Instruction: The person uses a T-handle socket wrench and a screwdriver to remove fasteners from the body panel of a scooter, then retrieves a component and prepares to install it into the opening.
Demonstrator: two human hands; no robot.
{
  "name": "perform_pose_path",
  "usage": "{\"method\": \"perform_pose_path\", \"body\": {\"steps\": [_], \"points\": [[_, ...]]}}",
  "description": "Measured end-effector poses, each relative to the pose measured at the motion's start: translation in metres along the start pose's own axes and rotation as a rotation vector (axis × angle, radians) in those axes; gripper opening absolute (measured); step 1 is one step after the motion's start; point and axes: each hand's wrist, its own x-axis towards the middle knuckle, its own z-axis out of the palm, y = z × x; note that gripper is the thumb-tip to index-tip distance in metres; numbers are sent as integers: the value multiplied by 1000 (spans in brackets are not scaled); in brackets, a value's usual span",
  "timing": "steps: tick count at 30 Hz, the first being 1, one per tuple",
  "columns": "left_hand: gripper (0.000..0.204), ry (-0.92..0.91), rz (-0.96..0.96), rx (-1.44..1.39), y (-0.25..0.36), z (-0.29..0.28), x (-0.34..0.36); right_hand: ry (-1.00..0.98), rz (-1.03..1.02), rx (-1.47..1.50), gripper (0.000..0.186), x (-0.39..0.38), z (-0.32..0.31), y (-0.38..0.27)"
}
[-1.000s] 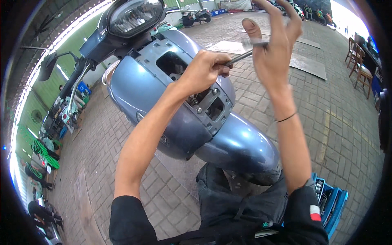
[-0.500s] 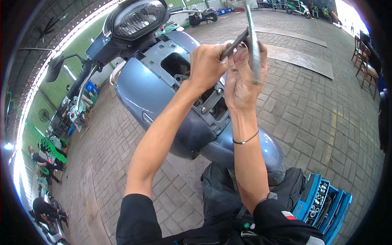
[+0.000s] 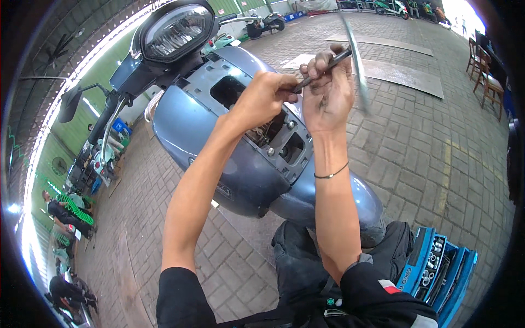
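Both hands hold a dark metal rod above the scooter, with a blurred silver crossbar at its upper right end. My left hand pinches the lower left end. My right hand, palm up, curls its fingers round the rod near the crossbar. Beneath them is the blue-grey scooter's front body, its cover off, showing a grey bracket with openings and bolts. The headlight sits at upper left; the front mudguard is below.
An open blue toolbox with sockets lies by my right leg. Metal plates lie on the paved floor. Chairs stand at right. Other scooters, green hoses and co-workers line the edges.
My right hand has come down and left from its raised, open pose to close round the rod beside my left hand. The crossbar, mostly hidden earlier, now stands right of it, still moving.
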Motion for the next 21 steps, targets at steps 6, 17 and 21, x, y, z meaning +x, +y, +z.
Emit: {"method": "perform_pose_path", "body": {"steps": [6,17,21], "points": [[19,44,-44,183,7,0,4,69,-155,-17,23,-16,1,4],[14,-64,-4,183,1,-7,-8,67,-13,-52,32,-9,6,12],[14,-23,-1,310,7,-4,-9,84,-128,-71,26,-26,9,3]]}}
